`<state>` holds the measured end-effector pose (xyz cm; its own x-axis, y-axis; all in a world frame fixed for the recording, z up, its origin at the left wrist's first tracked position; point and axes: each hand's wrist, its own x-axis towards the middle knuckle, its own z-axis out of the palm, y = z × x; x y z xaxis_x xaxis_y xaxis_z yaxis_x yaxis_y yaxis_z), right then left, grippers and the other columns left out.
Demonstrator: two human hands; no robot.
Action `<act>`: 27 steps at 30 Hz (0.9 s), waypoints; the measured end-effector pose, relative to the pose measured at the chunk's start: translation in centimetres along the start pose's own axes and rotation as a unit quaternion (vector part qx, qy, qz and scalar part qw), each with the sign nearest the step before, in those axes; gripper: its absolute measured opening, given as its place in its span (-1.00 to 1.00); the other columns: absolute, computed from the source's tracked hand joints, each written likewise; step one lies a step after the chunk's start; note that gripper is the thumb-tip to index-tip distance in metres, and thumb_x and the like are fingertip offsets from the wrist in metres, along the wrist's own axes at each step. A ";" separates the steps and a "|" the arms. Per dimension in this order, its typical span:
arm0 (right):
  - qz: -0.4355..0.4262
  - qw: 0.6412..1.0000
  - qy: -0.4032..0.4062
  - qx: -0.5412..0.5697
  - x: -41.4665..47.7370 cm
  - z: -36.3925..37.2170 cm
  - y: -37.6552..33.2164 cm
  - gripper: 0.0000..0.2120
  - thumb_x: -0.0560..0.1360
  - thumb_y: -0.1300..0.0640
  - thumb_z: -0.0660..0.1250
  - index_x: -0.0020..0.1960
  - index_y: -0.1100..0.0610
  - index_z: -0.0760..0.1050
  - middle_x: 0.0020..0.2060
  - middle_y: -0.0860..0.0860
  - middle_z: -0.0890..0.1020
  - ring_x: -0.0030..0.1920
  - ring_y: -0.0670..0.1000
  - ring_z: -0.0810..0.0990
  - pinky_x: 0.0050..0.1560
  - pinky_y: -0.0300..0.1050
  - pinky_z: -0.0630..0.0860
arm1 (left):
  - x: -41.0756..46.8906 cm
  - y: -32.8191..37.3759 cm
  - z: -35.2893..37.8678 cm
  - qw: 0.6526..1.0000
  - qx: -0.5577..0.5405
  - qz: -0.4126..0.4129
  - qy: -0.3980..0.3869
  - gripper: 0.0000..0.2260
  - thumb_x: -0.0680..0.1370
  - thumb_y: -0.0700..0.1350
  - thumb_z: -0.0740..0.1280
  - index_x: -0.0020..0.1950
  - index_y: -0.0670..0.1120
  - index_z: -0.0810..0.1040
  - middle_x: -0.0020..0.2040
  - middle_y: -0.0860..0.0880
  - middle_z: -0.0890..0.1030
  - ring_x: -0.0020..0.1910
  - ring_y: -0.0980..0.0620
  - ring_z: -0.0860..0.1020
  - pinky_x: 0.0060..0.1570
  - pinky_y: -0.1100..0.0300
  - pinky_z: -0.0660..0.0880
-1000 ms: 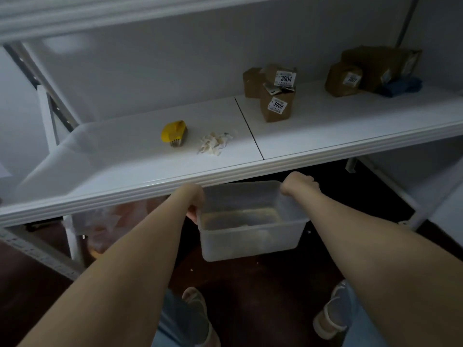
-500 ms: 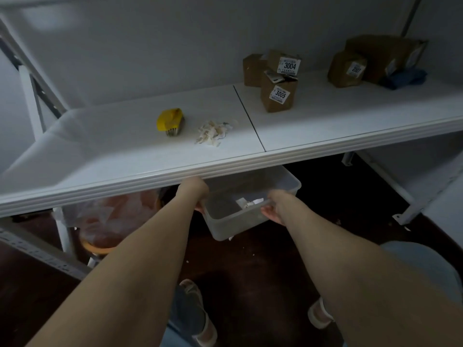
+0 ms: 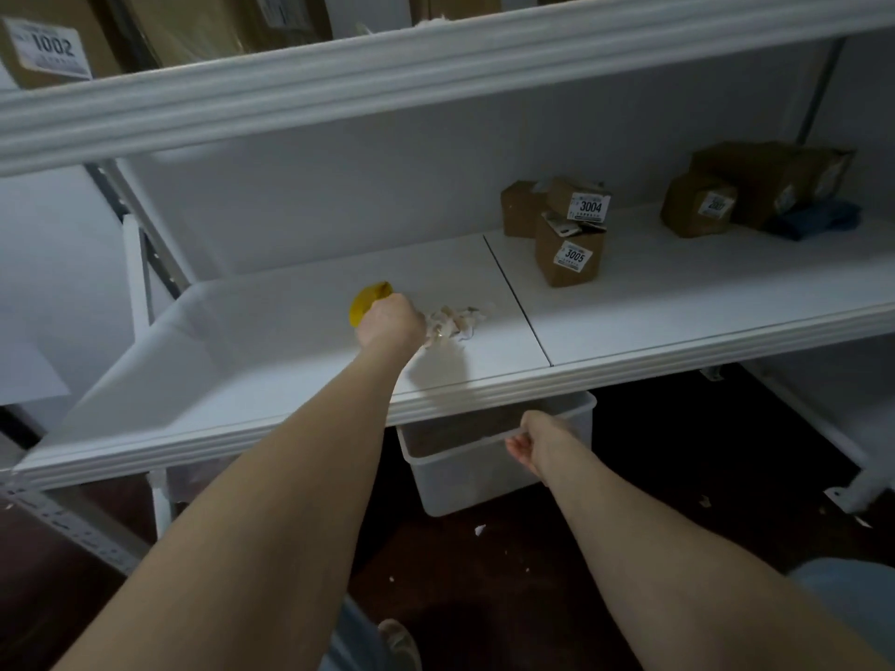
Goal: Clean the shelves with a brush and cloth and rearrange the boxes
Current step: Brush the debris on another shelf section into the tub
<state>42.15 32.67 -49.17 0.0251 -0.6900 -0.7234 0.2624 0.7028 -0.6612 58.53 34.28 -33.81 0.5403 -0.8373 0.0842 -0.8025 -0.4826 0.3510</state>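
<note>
the yellow brush (image 3: 368, 300) is on the middle shelf (image 3: 678, 302), on its left panel, and the left hand (image 3: 390, 322) is wrapped over it, so only the yellow back end pokes out to the left of the knuckles. just right of that hand, touching or nearly touching it, is a small pile of pale scraps (image 3: 457, 322) on the shelf surface.

below the shelf's front lip the right hand (image 3: 537, 440) grips the near rim of a clear plastic bin (image 3: 465, 481), fingers curled over the edge. the bin sits partly tucked under the shelf, below and a bit right of the scraps.

on the right panel there's a brown box labelled 3005 (image 3: 569, 256), with a box labelled 3004 (image 3: 578, 203) behind it and a plain brown box (image 3: 520, 208) to the left of that one. further right, near the back wall, are a small labelled box (image 3: 700, 205) (can't read the number), a larger box (image 3: 770, 181) behind it, and a blue cloth (image 3: 813, 220) lying against them.

the upper shelf (image 3: 436, 55) holds more cardboard, including a box labelled 1002 (image 3: 46, 46) at far left. the dark floor (image 3: 678, 477) has a few pale bits on it.
</note>
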 end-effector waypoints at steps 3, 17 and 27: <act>-0.003 1.000 0.009 0.013 0.3 1.0 -0.3 -0.87 0.50 0.36 0.22 -0.22 0.27 0.39 -0.38 0.15 0.47 -0.43 0.01 0.47 -0.67 -0.23 0.42 | 1.9 -0.6 0.4 0.999 0.028 -0.009 0.041 -0.68 0.58 -0.16 0.20 0.33 -0.20 0.35 0.30 -0.21 0.41 0.30 -0.19 0.40 0.18 0.02 0.41; 0.013 0.999 0.034 -0.008 1.0 1.7 -0.5 -0.88 0.52 0.35 0.23 -0.19 0.26 0.41 -0.38 0.14 0.48 -0.42 -0.01 0.48 -0.55 -0.14 0.52 | 10.4 -3.4 2.2 0.997 0.018 -0.069 -0.003 -0.68 0.59 -0.09 0.15 0.20 -0.27 0.49 0.19 -0.26 0.54 0.17 -0.23 0.52 0.08 0.03 0.46; 0.007 0.999 0.035 -0.001 0.9 0.8 -1.0 -0.89 0.51 0.35 0.24 -0.19 0.27 0.41 -0.37 0.15 0.48 -0.40 0.00 0.50 -0.67 -0.24 0.44 | 10.6 -3.3 2.4 0.995 -0.083 -0.051 -0.006 -0.66 0.51 0.08 0.23 -0.11 -0.22 0.48 -0.04 -0.20 0.62 -0.04 -0.18 0.59 -0.15 0.13 0.45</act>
<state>42.69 31.24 -49.00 -0.0396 -0.6658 -0.7451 0.2610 0.7129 -0.6509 66.30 26.39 -36.31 0.6124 -0.7900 0.0294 -0.6902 -0.5162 0.5070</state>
